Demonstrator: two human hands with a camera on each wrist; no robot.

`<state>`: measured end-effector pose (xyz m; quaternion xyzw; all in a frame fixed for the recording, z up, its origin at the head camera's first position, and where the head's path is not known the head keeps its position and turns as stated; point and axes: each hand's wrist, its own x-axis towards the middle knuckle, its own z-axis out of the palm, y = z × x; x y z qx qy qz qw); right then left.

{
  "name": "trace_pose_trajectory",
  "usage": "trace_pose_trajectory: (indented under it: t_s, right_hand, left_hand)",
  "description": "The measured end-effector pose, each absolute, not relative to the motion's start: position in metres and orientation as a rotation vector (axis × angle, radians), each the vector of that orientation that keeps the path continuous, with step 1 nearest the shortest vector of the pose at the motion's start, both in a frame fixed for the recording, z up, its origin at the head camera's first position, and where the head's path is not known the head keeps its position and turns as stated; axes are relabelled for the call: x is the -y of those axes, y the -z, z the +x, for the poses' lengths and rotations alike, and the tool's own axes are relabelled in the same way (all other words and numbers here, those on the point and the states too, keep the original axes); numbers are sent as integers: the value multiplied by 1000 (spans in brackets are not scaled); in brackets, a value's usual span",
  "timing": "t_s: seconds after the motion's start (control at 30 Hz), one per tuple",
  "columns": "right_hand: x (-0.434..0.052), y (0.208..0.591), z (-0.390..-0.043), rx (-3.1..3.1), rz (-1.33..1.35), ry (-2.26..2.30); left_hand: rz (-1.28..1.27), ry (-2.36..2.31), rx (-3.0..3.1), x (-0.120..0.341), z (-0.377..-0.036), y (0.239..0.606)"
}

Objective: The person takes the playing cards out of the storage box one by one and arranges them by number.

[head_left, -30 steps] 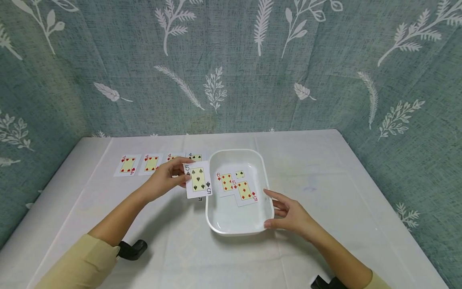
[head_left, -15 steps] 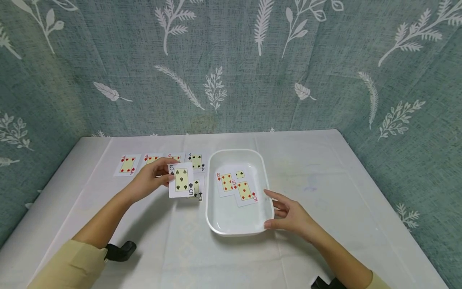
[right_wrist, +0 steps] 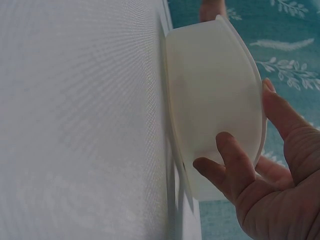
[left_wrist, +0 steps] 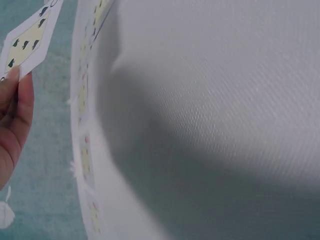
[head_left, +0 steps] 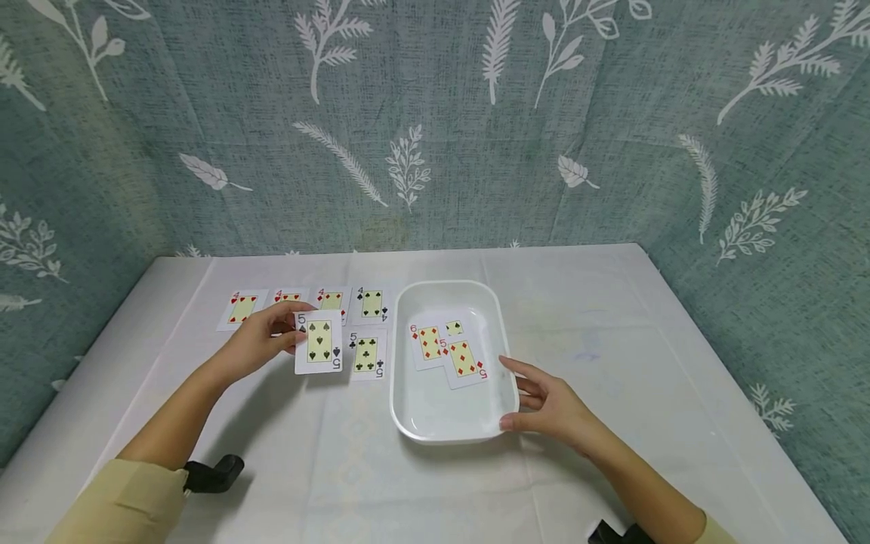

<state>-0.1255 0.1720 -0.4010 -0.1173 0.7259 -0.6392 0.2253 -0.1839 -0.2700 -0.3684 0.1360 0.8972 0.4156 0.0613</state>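
1. Head view: left hand [head_left: 261, 344] pinches the five of spades [head_left: 318, 342] above the table [head_left: 612, 340], left of the white tray [head_left: 506, 363].
2. Right hand [head_left: 553, 408], fingers relaxed, steadies that tray's right rim.
3. A loose pinch could drop the card onto the five of clubs [head_left: 367, 353], just left of the tray.

L hand [head_left: 261, 341] pinching, R hand [head_left: 553, 408] fingers spread.

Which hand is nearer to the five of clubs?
Left. The left hand holds the five of spades just beside the five of clubs; the right hand rests against the tray beyond it.
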Motion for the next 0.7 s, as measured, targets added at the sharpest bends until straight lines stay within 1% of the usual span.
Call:
trace_pose_trajectory:
  t_s: [0.23, 0.47, 0.7]
  right_hand:
    - [-172, 401, -126, -2004, -324, 1760]
    - [-173, 401, -126, -2000, -328, 1761]
    - [-173, 402, -126, -2008, -327, 1758]
  left_hand:
    - [325, -1156, -2726, 276, -188, 379]
    - [341, -1097, -2755, 276, -190, 387]
    - [300, -1077, -2740, 277, -192, 391]
